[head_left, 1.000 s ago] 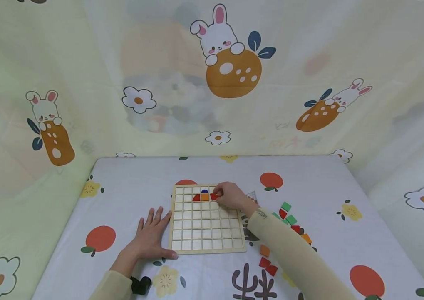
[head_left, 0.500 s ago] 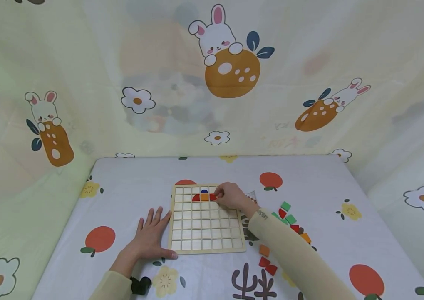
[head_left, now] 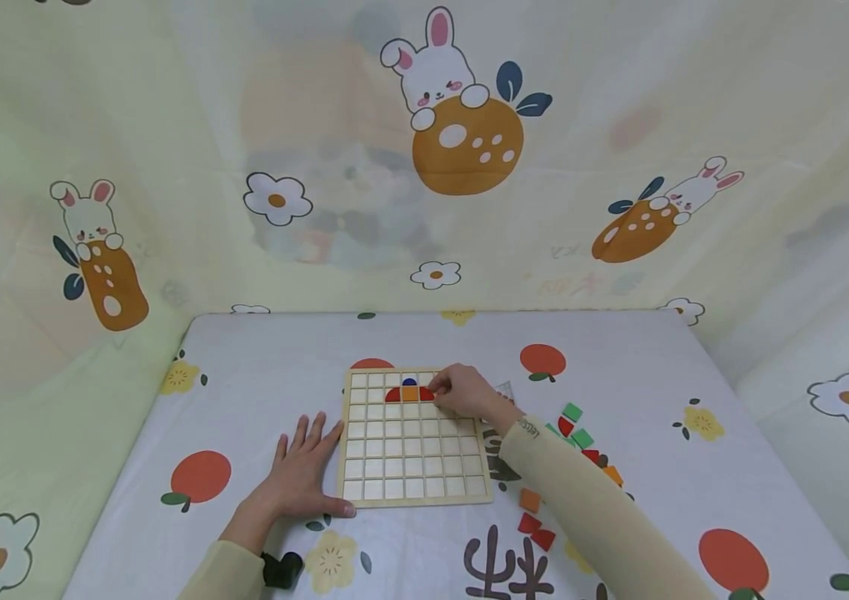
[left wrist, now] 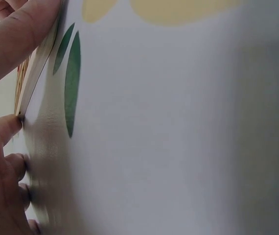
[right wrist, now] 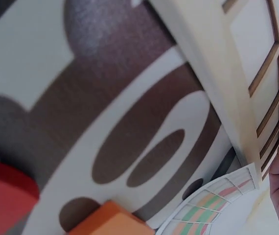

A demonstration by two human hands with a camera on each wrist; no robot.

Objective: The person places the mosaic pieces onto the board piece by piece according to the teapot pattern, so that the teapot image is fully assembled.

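Touches, with the curled fingers of the right hand (head_left: 466,392), the right end of a red piece (head_left: 426,394) in the far part of a wooden grid board (head_left: 415,503). Impossible to tell whether pinching that piece or only pressing on it; covers some far right cells too. Puts the red piece just left of the fingertips, in the second row from the far edge, directly right of an orange square (head_left: 410,394). Left of that square, shows a second red piece (head_left: 392,395) in the same row; on its far side, in the farthest row, a small blue piece (head_left: 410,382).

At the near left corner of the board, spreads the left hand (head_left: 307,471) with straight fingers. Touches the rim there with the thumb and one fingertip, as seen in the left wrist view.

To the right of the board, beside the right sleeve (head_left: 596,500), shows loose bits on the patterned cloth (head_left: 274,358): farther off, a green square (head_left: 572,412); nearer, an orange block (head_left: 530,500) and a red block (head_left: 530,523). In the right wrist view, shows a printed strip (right wrist: 213,208) by a corner of the board, well apart from the red piece
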